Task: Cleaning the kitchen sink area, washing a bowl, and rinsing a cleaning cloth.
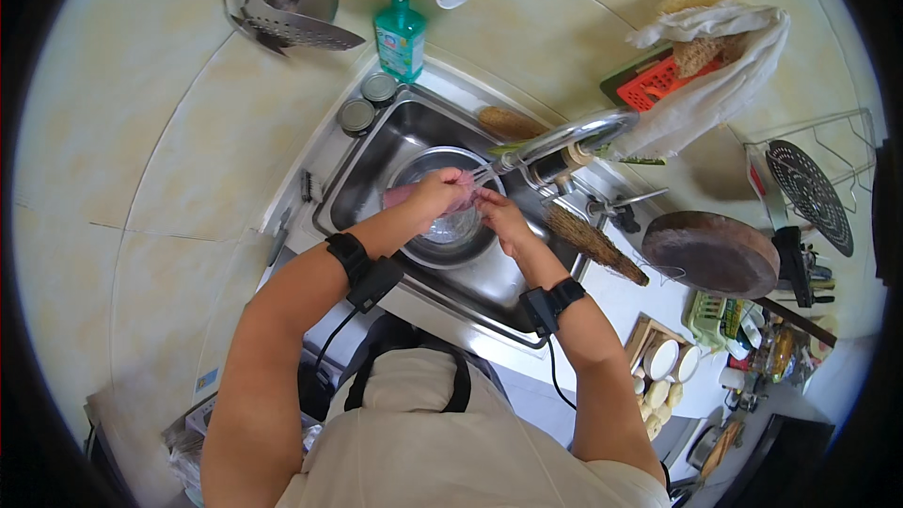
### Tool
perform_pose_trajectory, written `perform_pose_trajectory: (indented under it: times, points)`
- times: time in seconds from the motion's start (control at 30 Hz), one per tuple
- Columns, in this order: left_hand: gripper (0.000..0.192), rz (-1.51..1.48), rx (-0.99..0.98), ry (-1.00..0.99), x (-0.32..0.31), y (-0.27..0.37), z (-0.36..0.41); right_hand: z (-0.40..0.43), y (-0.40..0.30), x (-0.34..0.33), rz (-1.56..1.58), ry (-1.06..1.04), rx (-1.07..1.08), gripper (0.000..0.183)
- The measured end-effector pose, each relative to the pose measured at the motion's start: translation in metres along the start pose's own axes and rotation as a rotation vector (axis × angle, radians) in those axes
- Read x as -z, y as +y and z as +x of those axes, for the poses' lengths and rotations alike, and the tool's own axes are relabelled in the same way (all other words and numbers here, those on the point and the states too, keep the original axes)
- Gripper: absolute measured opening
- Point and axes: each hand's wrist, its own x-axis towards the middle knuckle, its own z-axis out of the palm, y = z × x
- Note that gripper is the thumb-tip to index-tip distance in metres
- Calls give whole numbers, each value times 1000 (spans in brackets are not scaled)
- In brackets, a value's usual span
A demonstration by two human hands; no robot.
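Observation:
Under the running faucet [575, 134], my left hand [439, 192] grips a soft pink piece [398, 195], possibly raw meat; its exact kind is unclear. One end sticks out to the left of the hand. My right hand [501, 217] pinches the other end between thumb and fingers, close beside the left. Water streams onto the piece and into a round metal basin [415, 168] below both hands. The basin stands in a stainless steel sink [487, 293] with water in it. My palms and part of the pink piece are hidden.
A green pump bottle [400, 35] and two lidded jars [379, 88] stand at the sink's back left corner. A bristly brush [592, 243] lies across its right rim. Further right are a round pan [711, 254] and a wooden box [640, 339]. Utensils [303, 21] hang on the wall.

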Motion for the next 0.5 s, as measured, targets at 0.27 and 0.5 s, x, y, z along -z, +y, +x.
perform_pose_trajectory:
  times: [0.27, 0.5]
  points:
    - [7, 97, 39, 122, -21, 4, 7, 0, 31, 82, 124, 478, 80, 18]
    - [9, 163, 58, 102, -19, 5, 6, 19, 14, 117, 188, 429, 97, 33]
